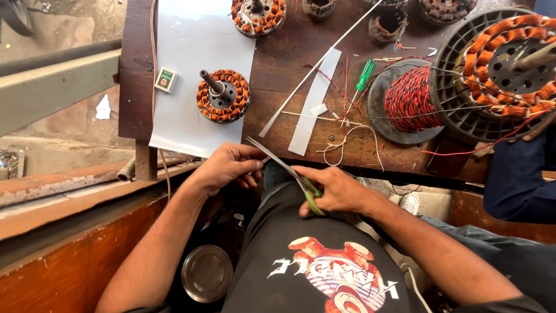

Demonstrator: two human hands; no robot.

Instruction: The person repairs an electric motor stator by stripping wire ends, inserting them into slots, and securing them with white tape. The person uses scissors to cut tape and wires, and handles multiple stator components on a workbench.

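- The right hand (pixel 333 191) is closed around the green handles of a pair of scissors (pixel 284 168), held just off the desk's near edge, above the person's lap.
- The scissors have long, thin metal blades, parted, pointing up and left toward the desk edge.
- The left hand (pixel 229 168) sits beside the blades, fingers curled and pinched together; what it grips is too small to tell.
- Both hands hover in the gap between the desk (pixel 289 52) and the person's body, clear of the wood.
- On the desk's left part lies a pale sheet (pixel 185 69), overhanging the near edge; a motor stator (pixel 223 95) with orange copper coils rests on it.
- A white strip (pixel 315 101) and a thin rod (pixel 318 66) lie near the desk's middle, with open wood around them.
- A green screwdriver (pixel 364 75) lies further back.
- A spool (pixel 411 98) of red wire fills the desk's right side.
- Another person's sleeve (pixel 515 174) is at the right edge.
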